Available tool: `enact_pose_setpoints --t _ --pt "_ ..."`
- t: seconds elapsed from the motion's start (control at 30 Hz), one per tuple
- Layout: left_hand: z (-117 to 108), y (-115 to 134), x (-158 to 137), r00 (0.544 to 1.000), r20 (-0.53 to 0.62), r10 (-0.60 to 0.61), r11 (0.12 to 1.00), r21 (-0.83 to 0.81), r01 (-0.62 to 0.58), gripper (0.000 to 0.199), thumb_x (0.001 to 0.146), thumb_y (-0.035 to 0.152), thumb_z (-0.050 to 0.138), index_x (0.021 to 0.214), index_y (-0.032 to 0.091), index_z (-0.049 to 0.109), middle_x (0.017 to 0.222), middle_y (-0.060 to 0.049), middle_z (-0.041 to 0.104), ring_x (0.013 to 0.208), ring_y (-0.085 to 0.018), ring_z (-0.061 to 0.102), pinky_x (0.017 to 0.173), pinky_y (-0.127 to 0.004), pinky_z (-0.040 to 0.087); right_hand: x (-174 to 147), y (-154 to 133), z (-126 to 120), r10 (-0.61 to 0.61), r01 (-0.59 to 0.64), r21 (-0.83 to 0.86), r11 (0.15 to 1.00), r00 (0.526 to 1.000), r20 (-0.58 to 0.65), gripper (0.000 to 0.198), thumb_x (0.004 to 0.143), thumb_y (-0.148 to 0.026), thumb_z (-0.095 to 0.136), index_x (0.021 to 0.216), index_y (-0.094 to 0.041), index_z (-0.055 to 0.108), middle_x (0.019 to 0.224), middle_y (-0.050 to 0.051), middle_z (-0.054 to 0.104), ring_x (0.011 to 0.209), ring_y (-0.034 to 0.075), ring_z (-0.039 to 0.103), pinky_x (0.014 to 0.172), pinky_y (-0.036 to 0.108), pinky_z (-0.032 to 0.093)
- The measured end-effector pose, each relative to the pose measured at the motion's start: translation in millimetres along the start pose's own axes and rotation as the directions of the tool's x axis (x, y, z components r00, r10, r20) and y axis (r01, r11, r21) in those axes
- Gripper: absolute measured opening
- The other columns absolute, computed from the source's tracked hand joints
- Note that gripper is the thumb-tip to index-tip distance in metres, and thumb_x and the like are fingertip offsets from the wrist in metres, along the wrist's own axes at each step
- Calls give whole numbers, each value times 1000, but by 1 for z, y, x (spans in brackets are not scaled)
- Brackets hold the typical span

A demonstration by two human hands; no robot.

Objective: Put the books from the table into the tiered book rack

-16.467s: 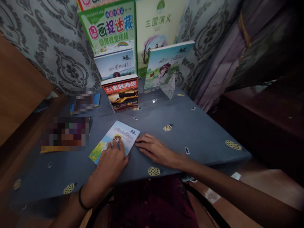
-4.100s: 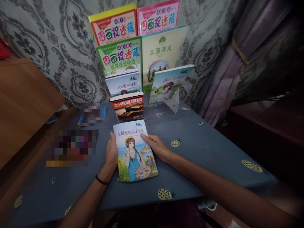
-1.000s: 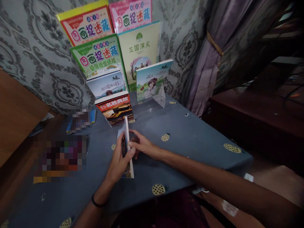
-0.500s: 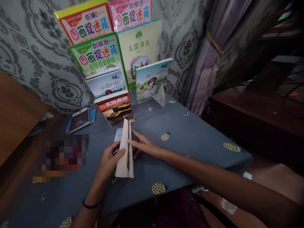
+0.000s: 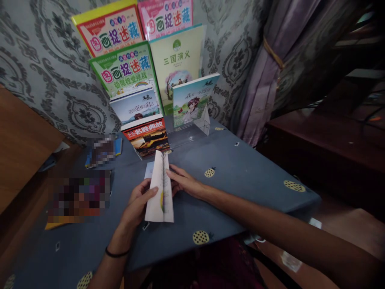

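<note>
Between my two hands is a thin book (image 5: 154, 210), parted at its pages and held a little above the table. My left hand (image 5: 140, 202) grips its left side, thumb lying on the white page and fingers behind. From the right, my right hand (image 5: 182, 182) holds the other edge, with the thumb on the page side and the other fingers partly hidden behind. Print and a yellow-green picture show near the fold. Just behind it, a light blue cover (image 5: 149, 170) peeks out; I cannot tell whether it is part of the same book.
A red-and-black book (image 5: 147, 138) leans upright beyond my hands, with several picture books behind it. One teal book (image 5: 194, 100) rests on a clear stand (image 5: 204, 122). Blurred-out books (image 5: 80, 196) lie at left on the blue tablecloth (image 5: 231, 180). A purple curtain (image 5: 261, 92) hangs at right.
The book's pages have spread wider, so more of the printed inner page shows. My right hand has shifted slightly right with its edge. The left hand keeps its grip.
</note>
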State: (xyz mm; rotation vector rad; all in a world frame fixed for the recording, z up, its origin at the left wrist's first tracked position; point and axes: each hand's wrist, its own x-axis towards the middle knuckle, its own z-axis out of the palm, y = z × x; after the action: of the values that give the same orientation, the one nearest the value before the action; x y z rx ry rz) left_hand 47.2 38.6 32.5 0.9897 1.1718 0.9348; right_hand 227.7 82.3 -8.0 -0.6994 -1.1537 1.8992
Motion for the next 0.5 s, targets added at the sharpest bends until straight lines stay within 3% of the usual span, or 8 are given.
enact_pose_setpoints --t 0.13,0.23,0.3,0.4,0.5 --pt "20 -6 -3 978 -21 208 940 281 -194 46 71 46 75 104 17 61 85 -2 64 73 -16 59 67 -27 47 -1 1 0 -23 22 -36 999 1000 -21 59 85 -56 67 133 -24 53 83 1 69 66 13 66 52 22 54" --pt "34 -11 -6 924 -39 379 763 578 -289 39 78 43 68 108 19 61 83 0 58 68 -14 52 65 -27 43 0 2 -1 -62 60 -52 997 997 -40 53 82 -54 71 123 -23 58 94 3 69 73 14 66 54 20 52" --pt "36 -13 -6 906 0 423 669 674 -312 37 81 43 66 110 21 62 85 0 57 67 -14 50 64 -28 42 1 4 -3 -88 85 -52 995 995 -50 52 79 -51 75 119 -22 60 99 4 70 80 15 66 58 22 53" --pt "23 -13 -2 875 25 484 609 708 -357 35 85 46 61 110 21 63 93 -4 61 80 -19 57 74 -33 47 3 7 -5 -83 83 -20 996 995 -47 56 74 -48 79 119 -21 60 102 5 72 83 17 67 65 26 54" --pt "-2 -9 7 775 -133 617 561 765 -315 44 84 49 62 117 19 59 115 -12 61 112 -29 56 94 -43 46 5 10 -7 -73 74 43 996 997 -33 57 74 -46 79 122 -22 59 107 6 73 84 19 69 73 32 56"
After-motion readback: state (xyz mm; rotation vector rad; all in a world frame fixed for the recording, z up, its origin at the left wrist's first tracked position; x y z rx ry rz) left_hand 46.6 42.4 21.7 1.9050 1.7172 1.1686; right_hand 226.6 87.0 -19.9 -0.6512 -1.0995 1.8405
